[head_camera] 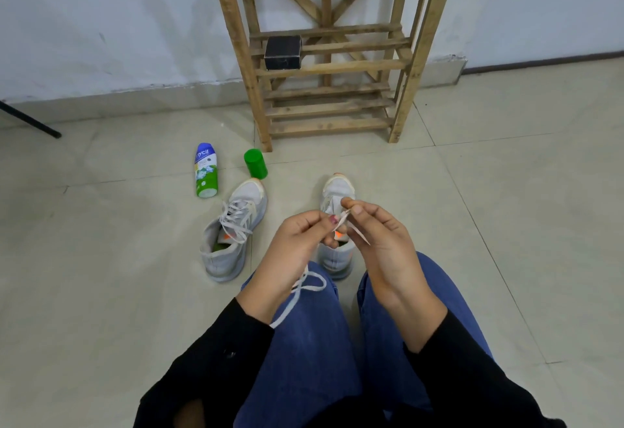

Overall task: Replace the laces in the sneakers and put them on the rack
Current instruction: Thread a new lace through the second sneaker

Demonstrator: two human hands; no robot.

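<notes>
Two grey sneakers stand on the tiled floor. The left sneaker carries a loose white lace across its tongue. The right sneaker is partly hidden behind my hands, its toe pointing at the wooden rack. My left hand and my right hand both pinch a white lace between fingertips just above the right sneaker. The rest of that lace hangs down over my left knee.
A blue-green spray bottle lies on the floor left of the sneakers, with a green cap beside it. A small black box sits on a rack shelf. A black pole slants at the far left.
</notes>
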